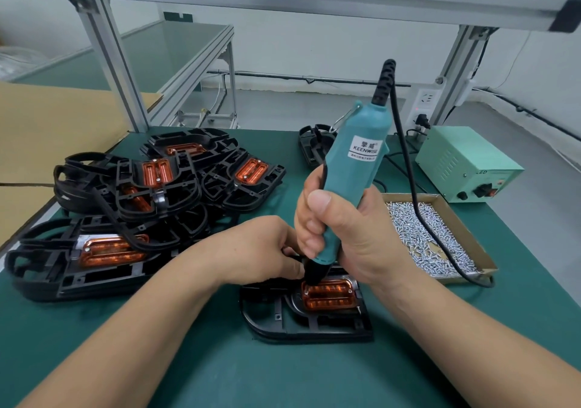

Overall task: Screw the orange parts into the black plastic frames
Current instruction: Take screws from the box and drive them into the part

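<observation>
A black plastic frame [292,322] lies on the green mat in front of me, with an orange part [328,294] seated in its upper half. My right hand [345,234] grips a teal electric screwdriver [352,168] upright, its black tip down on the orange part's upper left corner. My left hand [261,250] rests at the frame's upper left edge, fingers curled against the frame right by the tip; what they pinch is hidden.
A pile of black frames with orange parts [151,187] fills the left of the mat. A cardboard tray of small silver screws [424,234] sits at right, behind it a green power supply [465,162]. One more black frame [314,143] lies at the back.
</observation>
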`<state>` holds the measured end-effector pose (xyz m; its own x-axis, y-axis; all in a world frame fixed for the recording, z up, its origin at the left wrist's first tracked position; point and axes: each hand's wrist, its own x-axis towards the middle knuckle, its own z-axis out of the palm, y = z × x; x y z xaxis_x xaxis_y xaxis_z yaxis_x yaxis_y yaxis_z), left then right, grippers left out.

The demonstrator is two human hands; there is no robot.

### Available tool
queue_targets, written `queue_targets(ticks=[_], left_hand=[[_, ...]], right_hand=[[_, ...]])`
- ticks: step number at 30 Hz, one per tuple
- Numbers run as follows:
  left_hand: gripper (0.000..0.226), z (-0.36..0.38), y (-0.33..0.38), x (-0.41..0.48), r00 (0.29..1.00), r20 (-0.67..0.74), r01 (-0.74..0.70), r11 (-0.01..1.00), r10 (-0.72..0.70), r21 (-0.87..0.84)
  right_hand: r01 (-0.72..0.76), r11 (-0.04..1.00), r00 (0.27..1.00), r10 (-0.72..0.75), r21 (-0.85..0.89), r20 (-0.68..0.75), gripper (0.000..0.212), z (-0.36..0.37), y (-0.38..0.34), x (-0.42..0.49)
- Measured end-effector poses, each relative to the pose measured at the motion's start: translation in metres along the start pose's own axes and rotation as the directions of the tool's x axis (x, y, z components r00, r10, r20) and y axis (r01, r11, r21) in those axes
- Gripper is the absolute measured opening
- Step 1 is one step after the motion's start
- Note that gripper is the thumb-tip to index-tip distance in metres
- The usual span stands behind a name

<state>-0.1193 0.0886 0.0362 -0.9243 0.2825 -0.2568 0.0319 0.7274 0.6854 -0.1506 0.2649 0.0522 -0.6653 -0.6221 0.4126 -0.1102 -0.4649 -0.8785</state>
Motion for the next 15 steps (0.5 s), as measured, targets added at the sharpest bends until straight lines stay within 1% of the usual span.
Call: queue_targets(ticks=[2,5,7,9,11,13,15], left_hand=[[0.019,0.000,-0.001,0.001,1.000,-0.010,-0.001,1.000,0.001,0.014],[0.026,0.000,-0.001,0.002,0.999,-0.009,-0.033,0.999,0.033,0.035],[0.029,0.000,-0.001,0.003,0.998,0.007,-0.056,0.998,0.056,0.031],[0.024,0.000,-0.003,0.003,0.998,0.018,-0.068,0.998,0.068,0.012],[0.013,0.001,-0.003,0.003,0.998,0.006,-0.055,0.998,0.055,-0.005],[0.020,0.001,-0.003,0.003,0.999,0.000,-0.034,0.999,0.034,0.005],[0.024,0.001,-0.001,0.001,1.000,0.013,-0.027,0.999,0.027,0.018]], right_hand=[[0.000,1.000,1.000,0.001,-0.014,0.008,0.017,-0.003,-0.001,0.001],[-0.001,1.000,1.000,0.001,0.025,0.004,0.019,-0.007,-0.001,-0.002],[0.001,0.994,1.000,0.001,0.106,-0.019,0.033,-0.008,-0.002,-0.003],[0.046,0.985,0.998,-0.037,0.164,-0.053,0.041,-0.011,-0.006,-0.002],[0.113,0.974,0.990,-0.094,0.197,-0.106,0.044,-0.018,-0.015,0.000],[0.157,0.963,0.974,-0.115,0.218,-0.194,0.044,-0.027,-0.022,0.000],[0.180,0.955,0.947,-0.103,0.234,-0.306,0.038,-0.038,-0.024,0.000]])
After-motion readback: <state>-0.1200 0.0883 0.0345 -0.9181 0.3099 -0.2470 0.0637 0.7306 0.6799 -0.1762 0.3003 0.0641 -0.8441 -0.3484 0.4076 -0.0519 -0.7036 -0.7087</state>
